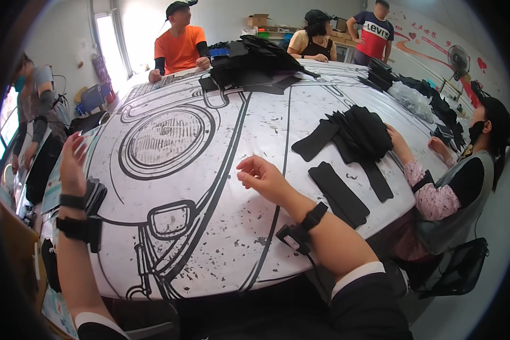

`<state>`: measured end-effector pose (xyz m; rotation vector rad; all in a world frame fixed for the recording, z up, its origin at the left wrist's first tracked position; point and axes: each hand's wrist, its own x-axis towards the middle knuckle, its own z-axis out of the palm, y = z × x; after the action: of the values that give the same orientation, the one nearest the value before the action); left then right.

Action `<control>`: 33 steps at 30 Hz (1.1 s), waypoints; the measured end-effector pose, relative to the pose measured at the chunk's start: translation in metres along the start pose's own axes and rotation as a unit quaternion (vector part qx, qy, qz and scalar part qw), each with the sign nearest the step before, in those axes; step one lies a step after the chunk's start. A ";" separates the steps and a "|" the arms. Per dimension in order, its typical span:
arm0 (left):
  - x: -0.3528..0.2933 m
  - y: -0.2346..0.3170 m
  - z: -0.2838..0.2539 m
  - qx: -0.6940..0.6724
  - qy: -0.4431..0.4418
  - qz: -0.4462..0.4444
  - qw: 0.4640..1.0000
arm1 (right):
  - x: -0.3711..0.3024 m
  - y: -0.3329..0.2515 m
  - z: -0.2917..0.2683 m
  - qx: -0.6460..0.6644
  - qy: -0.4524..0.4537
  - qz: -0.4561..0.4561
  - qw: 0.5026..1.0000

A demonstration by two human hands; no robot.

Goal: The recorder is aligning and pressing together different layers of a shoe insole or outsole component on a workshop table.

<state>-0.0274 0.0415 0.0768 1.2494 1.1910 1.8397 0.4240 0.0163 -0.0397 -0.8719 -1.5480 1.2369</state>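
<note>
My left hand (72,164) is raised at the table's left edge, fingers apart and holding nothing. Close beside its wrist is a small stack of flat black pieces (96,195), partly covered by my arm. Over the middle of the table hovers my right hand (262,177), its fingers loosely bent and empty. To the right of that hand lies a short stack of long black flat pieces with rounded ends (339,192). Beyond it spreads a larger fanned heap of similar black pieces (362,133), which a co-worker's hand (399,144) touches. Their material is hard to tell.
The white table (232,226) bears a printed car-front line drawing and dark specks. A big black pile (255,62) rises at the far side. A clear plastic bag (411,101) lies among black pieces at the far right. Several people surround the table; a black chair (456,269) stands right.
</note>
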 end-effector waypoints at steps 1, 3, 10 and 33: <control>-0.006 0.004 0.020 -0.047 0.012 -0.005 0.999 | -0.004 -0.005 0.008 -0.076 -0.016 -0.064 0.995; -0.022 0.010 0.069 -0.089 0.004 -0.013 0.996 | -0.015 -0.028 0.030 -0.066 -0.060 -0.115 0.989; -0.088 0.018 0.200 -0.246 -0.036 -0.043 0.968 | -0.033 -0.097 0.096 -0.195 -0.097 -0.315 0.924; -0.101 -0.020 0.218 -0.120 -0.069 -0.042 0.989 | -0.042 -0.066 0.138 -0.323 0.074 -0.389 0.859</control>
<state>0.2127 0.0382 0.0527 1.1515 0.9040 1.7454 0.3069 -0.0802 0.0078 -0.5936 -1.9307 0.0488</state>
